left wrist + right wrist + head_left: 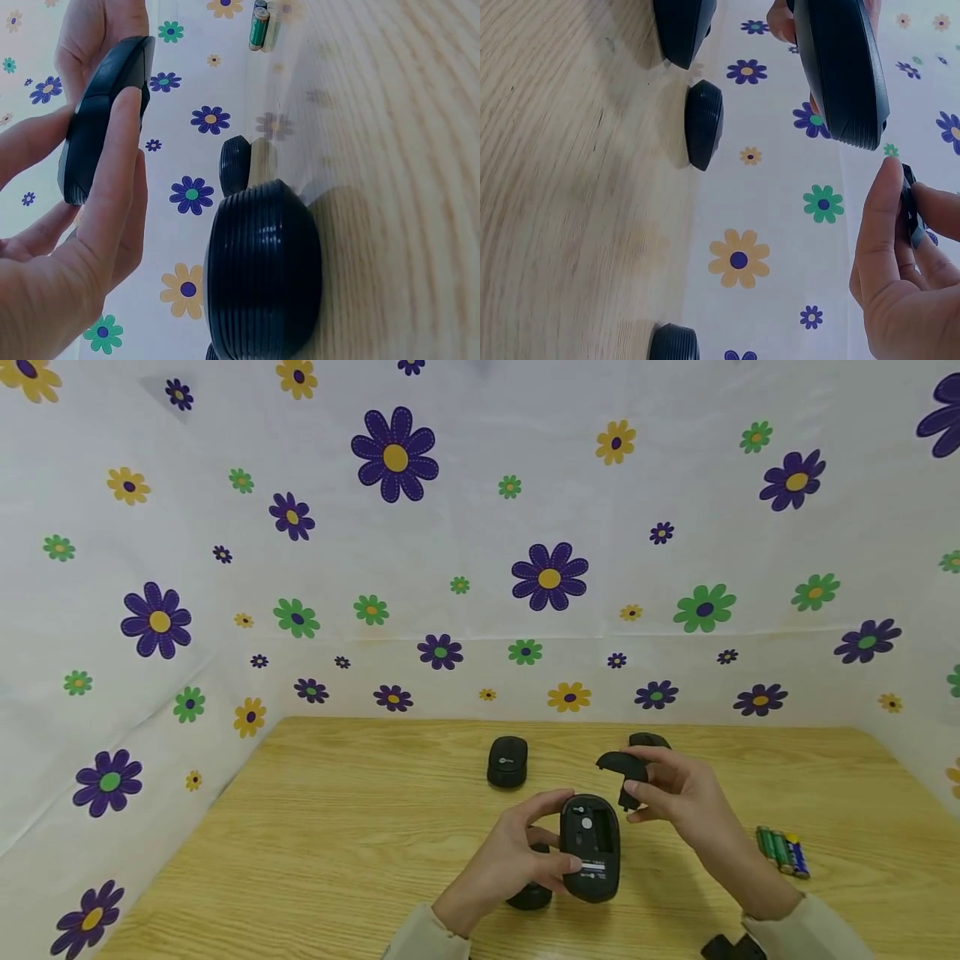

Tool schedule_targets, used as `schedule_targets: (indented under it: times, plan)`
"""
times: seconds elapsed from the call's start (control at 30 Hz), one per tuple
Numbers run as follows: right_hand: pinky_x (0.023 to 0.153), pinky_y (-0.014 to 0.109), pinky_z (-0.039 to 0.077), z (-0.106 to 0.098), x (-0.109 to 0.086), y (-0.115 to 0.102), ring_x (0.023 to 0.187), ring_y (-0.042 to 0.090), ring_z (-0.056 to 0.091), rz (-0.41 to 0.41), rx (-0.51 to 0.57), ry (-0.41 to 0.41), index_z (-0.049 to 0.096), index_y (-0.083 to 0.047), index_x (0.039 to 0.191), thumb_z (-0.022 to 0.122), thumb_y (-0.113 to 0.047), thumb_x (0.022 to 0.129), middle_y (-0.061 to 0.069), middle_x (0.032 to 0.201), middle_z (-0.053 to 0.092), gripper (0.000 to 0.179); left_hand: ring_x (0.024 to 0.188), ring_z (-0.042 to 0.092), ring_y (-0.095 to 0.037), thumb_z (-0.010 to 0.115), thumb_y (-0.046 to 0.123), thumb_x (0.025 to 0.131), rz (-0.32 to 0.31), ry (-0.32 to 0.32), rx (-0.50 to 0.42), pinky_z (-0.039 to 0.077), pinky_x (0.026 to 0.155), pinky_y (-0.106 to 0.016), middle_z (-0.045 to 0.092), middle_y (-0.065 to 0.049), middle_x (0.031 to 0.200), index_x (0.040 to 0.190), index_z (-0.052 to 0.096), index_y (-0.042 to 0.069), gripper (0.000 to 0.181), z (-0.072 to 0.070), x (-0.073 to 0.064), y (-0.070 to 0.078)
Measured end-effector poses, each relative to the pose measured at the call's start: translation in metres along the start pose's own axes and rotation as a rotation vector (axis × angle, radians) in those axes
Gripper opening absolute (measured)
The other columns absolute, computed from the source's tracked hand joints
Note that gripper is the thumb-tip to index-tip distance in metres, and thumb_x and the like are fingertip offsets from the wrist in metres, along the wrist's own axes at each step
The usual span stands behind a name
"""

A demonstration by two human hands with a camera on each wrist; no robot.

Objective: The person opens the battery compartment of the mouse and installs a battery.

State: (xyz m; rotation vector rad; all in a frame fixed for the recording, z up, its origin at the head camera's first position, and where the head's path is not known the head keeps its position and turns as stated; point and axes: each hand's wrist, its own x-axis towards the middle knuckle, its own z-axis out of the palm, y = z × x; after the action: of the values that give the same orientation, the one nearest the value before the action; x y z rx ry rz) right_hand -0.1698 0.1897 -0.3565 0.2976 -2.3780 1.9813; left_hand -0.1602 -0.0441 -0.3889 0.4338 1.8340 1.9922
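Observation:
My left hand (517, 847) grips a black computer mouse (592, 881) above the table, its underside turned up towards my head. An open battery slot shows along the right of that underside, with no battery visible in it. Just to the right, my right hand (678, 789) pinches a black battery cover (621, 766), a curved piece with a narrow tongue pointing down. The right wrist view shows this cover (909, 199) edge-on between thumb and fingers, apart from the mouse (844, 79). Seen from the left wrist, thumb and fingers clasp the mouse (94, 139) by its sides.
A second mouse (507, 762) stands behind on the wooden table (360, 827). Another (531, 897) is partly hidden under my left hand, and a dark one (648, 740) behind my right. Several batteries (782, 852) lie right; black pieces (731, 948) sit at the front edge.

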Motion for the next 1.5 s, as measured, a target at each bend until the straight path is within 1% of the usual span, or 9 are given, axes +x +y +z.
schedule_targets:
  times: [0.17, 0.4, 0.6, 0.9, 0.93, 1.07, 1.17, 1.3, 1.5]
  plan:
    - [0.070, 0.036, 0.064, -0.004, -0.001, 0.002, 0.078, 0.020, 0.068, 0.029, -0.009, -0.015, 0.047, 0.015, 0.139, 0.059, 0.007, 0.098, 0.017, 0.097, 0.066, 0.043, 0.098, 0.069, -0.026, 0.070, -0.017, 0.079, 0.016, 0.004, 0.001, 0.063, 0.060, -0.040, 0.051, -0.009, 0.145, 0.148, 0.052, 0.010, 0.075, 0.000, 0.000, 0.000]
    - [0.067, 0.034, 0.063, -0.012, -0.002, 0.008, 0.076, 0.019, 0.070, 0.072, -0.048, -0.004, 0.045, 0.017, 0.138, 0.058, 0.006, 0.099, 0.020, 0.105, 0.070, 0.043, 0.098, 0.070, -0.026, 0.070, -0.018, 0.079, 0.021, 0.006, -0.005, 0.064, 0.060, -0.041, 0.052, -0.009, 0.144, 0.147, 0.052, 0.010, 0.076, 0.000, 0.000, 0.001]
    - [0.067, 0.037, 0.064, -0.020, -0.005, 0.012, 0.076, 0.019, 0.070, 0.070, -0.058, -0.025, 0.046, 0.019, 0.135, 0.056, 0.008, 0.099, 0.027, 0.106, 0.068, 0.039, 0.097, 0.070, -0.025, 0.070, -0.019, 0.079, 0.017, 0.008, -0.016, 0.064, 0.060, -0.043, 0.052, -0.008, 0.144, 0.147, 0.053, 0.011, 0.077, -0.001, 0.000, 0.001]
    - [0.069, 0.036, 0.064, -0.033, -0.009, 0.017, 0.080, 0.017, 0.069, 0.090, -0.120, -0.060, 0.045, 0.021, 0.134, 0.054, 0.009, 0.099, 0.017, 0.101, 0.063, 0.038, 0.098, 0.070, -0.026, 0.069, -0.019, 0.080, 0.015, 0.004, -0.023, 0.064, 0.060, -0.042, 0.052, -0.008, 0.144, 0.147, 0.053, 0.010, 0.075, -0.001, -0.001, 0.002]
    - [0.069, 0.036, 0.064, -0.035, -0.010, 0.018, 0.079, 0.017, 0.069, 0.093, -0.126, -0.062, 0.044, 0.022, 0.134, 0.053, 0.009, 0.099, 0.018, 0.102, 0.063, 0.038, 0.097, 0.070, -0.026, 0.069, -0.019, 0.080, 0.015, 0.004, -0.023, 0.064, 0.060, -0.042, 0.052, -0.008, 0.144, 0.147, 0.053, 0.010, 0.075, -0.001, -0.001, 0.002]
    - [0.069, 0.038, 0.064, -0.038, -0.011, 0.019, 0.081, 0.018, 0.070, 0.092, -0.139, -0.068, 0.044, 0.023, 0.134, 0.052, 0.011, 0.099, 0.029, 0.113, 0.060, 0.038, 0.097, 0.070, -0.026, 0.069, -0.019, 0.080, 0.014, 0.005, -0.019, 0.064, 0.060, -0.041, 0.052, -0.008, 0.144, 0.147, 0.053, 0.010, 0.075, -0.001, -0.001, 0.003]
    - [0.069, 0.040, 0.064, -0.041, -0.012, 0.021, 0.083, 0.018, 0.070, 0.093, -0.148, -0.068, 0.044, 0.023, 0.134, 0.052, 0.011, 0.099, 0.033, 0.120, 0.058, 0.038, 0.097, 0.070, -0.026, 0.069, -0.019, 0.080, 0.007, 0.004, -0.014, 0.064, 0.060, -0.041, 0.052, -0.008, 0.144, 0.147, 0.053, 0.010, 0.075, -0.001, -0.001, 0.004]
    - [0.069, 0.040, 0.064, -0.044, -0.013, 0.024, 0.084, 0.020, 0.070, 0.100, -0.169, -0.071, 0.044, 0.024, 0.133, 0.052, 0.011, 0.099, 0.031, 0.116, 0.059, 0.038, 0.097, 0.070, -0.024, 0.070, -0.019, 0.080, 0.001, 0.002, -0.010, 0.064, 0.060, -0.043, 0.052, -0.007, 0.143, 0.146, 0.054, 0.011, 0.074, -0.001, -0.001, 0.004]
    - [0.068, 0.038, 0.064, -0.049, -0.014, 0.028, 0.083, 0.022, 0.071, 0.124, -0.170, -0.082, 0.043, 0.025, 0.133, 0.052, 0.012, 0.099, 0.023, 0.105, 0.060, 0.037, 0.097, 0.070, -0.025, 0.069, -0.020, 0.081, 0.006, -0.004, -0.017, 0.063, 0.059, -0.042, 0.053, -0.008, 0.142, 0.147, 0.054, 0.011, 0.074, -0.002, 0.000, 0.003]
